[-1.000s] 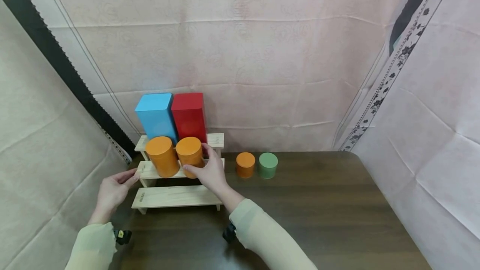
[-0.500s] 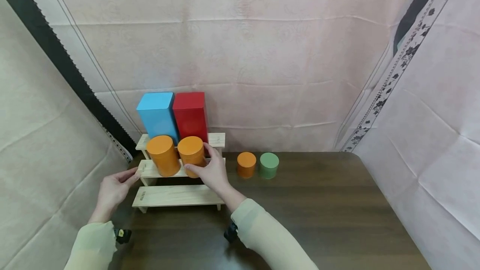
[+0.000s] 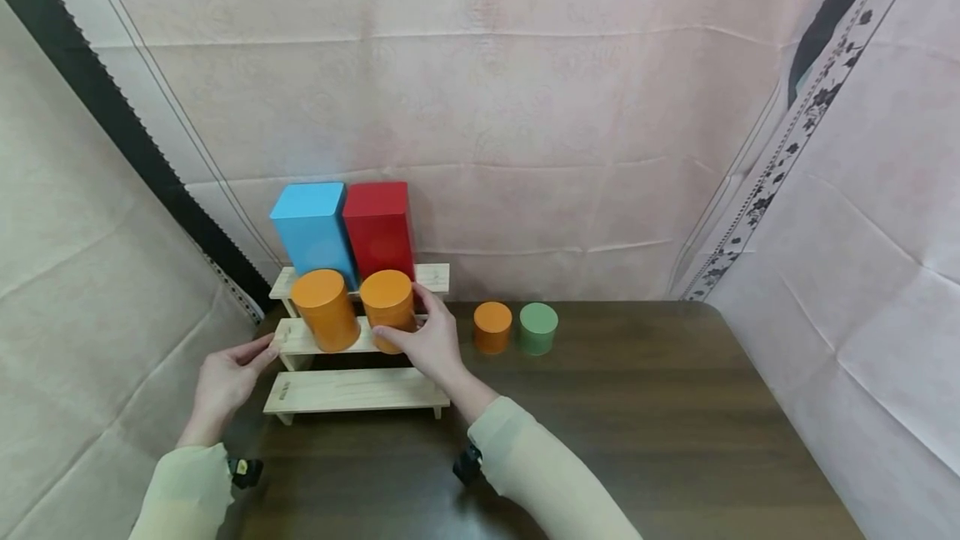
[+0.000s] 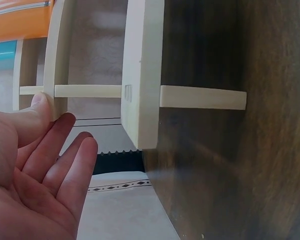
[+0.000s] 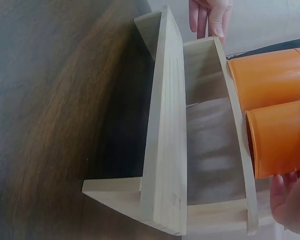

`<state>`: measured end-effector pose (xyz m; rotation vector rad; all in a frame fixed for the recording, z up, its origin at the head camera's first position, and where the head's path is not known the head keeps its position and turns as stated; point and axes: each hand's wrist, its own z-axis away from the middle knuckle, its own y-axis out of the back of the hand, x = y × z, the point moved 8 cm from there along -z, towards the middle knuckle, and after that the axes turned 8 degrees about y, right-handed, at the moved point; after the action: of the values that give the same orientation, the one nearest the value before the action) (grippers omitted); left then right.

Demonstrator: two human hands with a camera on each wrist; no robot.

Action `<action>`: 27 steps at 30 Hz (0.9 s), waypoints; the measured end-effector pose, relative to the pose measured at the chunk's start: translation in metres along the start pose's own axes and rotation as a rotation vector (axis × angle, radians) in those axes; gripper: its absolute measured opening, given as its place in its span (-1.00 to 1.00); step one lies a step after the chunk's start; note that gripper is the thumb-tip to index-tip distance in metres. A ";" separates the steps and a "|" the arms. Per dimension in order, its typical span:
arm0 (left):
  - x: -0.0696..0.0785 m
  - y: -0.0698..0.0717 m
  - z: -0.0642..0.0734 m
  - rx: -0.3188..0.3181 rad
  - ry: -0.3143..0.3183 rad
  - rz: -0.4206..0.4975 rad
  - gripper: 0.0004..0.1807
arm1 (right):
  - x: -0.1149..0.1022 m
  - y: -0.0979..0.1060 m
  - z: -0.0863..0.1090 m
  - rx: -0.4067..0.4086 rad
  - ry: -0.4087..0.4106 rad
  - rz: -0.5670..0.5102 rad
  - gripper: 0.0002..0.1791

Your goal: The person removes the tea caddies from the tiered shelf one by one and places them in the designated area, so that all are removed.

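A pale wooden three-step shelf [image 3: 356, 391] stands on the table. My left hand [image 3: 227, 386] pinches the left end of its middle step between thumb and fingers, as the left wrist view also shows. On that step are two tall orange canisters, a left one [image 3: 324, 307] and a right one [image 3: 387, 297] with a small gap between them. The right one is held by my right hand [image 3: 433, 347], fingers behind and thumb in front. In the right wrist view its base [image 5: 251, 145] is right at the step. A blue box [image 3: 309, 223] and a red box [image 3: 378, 227] stand side by side on the top step.
A small orange cylinder [image 3: 492, 328] and a small green cylinder [image 3: 538, 330] stand on the dark wooden table [image 3: 637, 415], right of the shelf. Pale cloth [image 3: 525, 123] hangs close behind the table and along both sides.
My right hand has moved the right orange canister slightly to the right along the middle step, widening the gap to the left one. My left hand keeps its place on the shelf.
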<state>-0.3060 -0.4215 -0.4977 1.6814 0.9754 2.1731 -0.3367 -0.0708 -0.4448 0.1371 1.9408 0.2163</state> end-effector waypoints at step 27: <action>-0.002 -0.006 -0.003 -0.050 0.024 0.015 -0.31 | 0.024 0.116 0.026 0.094 0.098 -0.121 -0.10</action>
<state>-0.3088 -0.4195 -0.5033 1.6493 0.9094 2.2129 -0.3225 0.0492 -0.4514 0.0709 2.0500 0.0526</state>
